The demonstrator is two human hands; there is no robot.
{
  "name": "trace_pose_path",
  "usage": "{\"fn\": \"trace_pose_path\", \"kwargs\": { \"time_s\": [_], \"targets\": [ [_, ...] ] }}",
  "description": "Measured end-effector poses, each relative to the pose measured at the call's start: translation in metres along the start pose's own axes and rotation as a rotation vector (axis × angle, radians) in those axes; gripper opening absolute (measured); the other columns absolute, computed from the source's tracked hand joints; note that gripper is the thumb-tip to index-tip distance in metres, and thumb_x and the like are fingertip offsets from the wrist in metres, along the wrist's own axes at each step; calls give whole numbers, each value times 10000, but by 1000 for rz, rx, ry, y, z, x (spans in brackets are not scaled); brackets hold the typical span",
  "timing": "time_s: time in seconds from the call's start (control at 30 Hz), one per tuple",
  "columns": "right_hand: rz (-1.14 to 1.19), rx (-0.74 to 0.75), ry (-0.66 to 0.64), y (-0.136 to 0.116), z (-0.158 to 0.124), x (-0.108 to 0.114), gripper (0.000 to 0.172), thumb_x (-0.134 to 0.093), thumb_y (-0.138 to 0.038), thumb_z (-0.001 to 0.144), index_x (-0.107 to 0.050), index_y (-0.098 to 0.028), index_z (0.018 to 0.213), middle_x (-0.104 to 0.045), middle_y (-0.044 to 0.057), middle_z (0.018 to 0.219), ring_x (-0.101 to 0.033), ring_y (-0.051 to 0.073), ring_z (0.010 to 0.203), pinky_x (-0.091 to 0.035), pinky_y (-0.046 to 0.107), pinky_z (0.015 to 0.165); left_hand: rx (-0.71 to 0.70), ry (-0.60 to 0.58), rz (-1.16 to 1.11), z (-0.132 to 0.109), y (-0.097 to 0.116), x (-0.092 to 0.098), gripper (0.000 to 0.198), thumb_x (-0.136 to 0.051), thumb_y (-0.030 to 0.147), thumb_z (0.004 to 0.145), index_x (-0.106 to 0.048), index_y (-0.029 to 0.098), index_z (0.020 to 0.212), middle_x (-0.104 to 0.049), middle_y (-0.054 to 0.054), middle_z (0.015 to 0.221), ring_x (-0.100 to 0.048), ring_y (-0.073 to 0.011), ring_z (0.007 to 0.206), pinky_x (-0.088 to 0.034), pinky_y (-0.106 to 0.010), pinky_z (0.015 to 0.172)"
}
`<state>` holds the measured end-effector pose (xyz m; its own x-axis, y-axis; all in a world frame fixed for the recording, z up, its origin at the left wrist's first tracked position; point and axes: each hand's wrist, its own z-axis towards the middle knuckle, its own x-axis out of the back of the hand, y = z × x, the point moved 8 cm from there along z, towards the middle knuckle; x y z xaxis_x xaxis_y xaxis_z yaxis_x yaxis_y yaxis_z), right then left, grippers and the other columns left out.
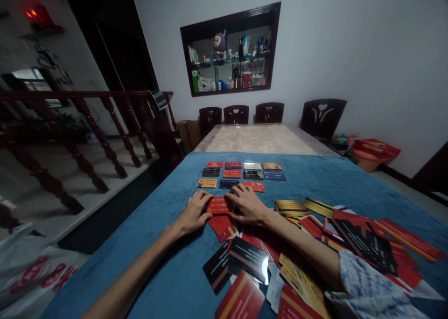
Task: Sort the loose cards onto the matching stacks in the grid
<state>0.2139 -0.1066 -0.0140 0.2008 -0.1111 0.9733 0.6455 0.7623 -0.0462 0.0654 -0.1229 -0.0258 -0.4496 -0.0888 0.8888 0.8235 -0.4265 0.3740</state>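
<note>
1. Far left: a dark wooden railing [87, 118] runs along the floor edge. White plastic bags [31, 272] with red print sit in the lower corner.
2. Left hand [194, 212]: palm down on the blue cloth [140, 244], fingers stretched out, tips on the left edge of a red card [218, 205]. The fingers are not curled around anything.
3. The red card lies flat on the cloth between the 2 hands, just nearer than the grid. Another red card [221, 226] lies just nearer still.
4. Right hand [248, 206]: palm down, fingers splayed wide, tips on the card's right edge. It presses on the card and does not grasp it.
5. Grid of cards [241, 174] just beyond the hands: 3 neat rows of 4, 4 and 3, with small gaps between cards.
6. Right of the right forearm is a loose heap of cards [353, 237] in red, gold and black, overlapping one another.
7. Far end: 4 dark chairs [269, 112] at the table. A red basin [374, 153] sits on the floor at the right.
</note>
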Motion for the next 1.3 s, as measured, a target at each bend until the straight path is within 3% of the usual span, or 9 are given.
{"fn": "trace_pose_path", "kwargs": {
  "time_s": [0.33, 0.63, 0.97, 1.3],
  "targets": [
    [-102, 9, -41, 17, 10, 3, 454, -573, -472, 854, -609, -157, 1178, -578, 159, 1185, -434, 306, 1107, -341, 421, 865, -11, -119, 190, 25, 17, 4, 460, -611, 180, 789, -540, 184, 1243, -522, -130, 1256, -446, -307, 1194, -384, -513, 980],
    [-105, -38, -88, 48, 20, 20, 365, -614, -450, 843, -646, -205, 1110, -591, 137, 1172, -457, 298, 1092, -378, 399, 840, -67, -118, 238, 66, 24, 10, 420, -643, 200, 771, -590, 230, 1187, -557, -94, 1190, -452, -294, 1129, -369, -498, 976],
    [-127, -94, -128, 84, 41, 21, 310, -631, -436, 844, -668, -207, 1048, -597, 139, 1185, -476, 313, 1122, -409, 416, 850, -41, -175, 317, 112, 13, 2, 436, -675, 228, 781, -597, 231, 1210, -546, -111, 1233, -416, -317, 1205, -367, -504, 976],
    [-147, -187, -172, 115, 66, 18, 351, -623, -411, 825, -663, -233, 1125, -617, 142, 1214, -485, 341, 1144, -430, 445, 848, 0, -217, 377, 152, -3, -9, 399, -622, 270, 795, -595, 194, 1186, -521, -140, 1278, -401, -337, 1223, -372, -549, 975]
  ]
}}
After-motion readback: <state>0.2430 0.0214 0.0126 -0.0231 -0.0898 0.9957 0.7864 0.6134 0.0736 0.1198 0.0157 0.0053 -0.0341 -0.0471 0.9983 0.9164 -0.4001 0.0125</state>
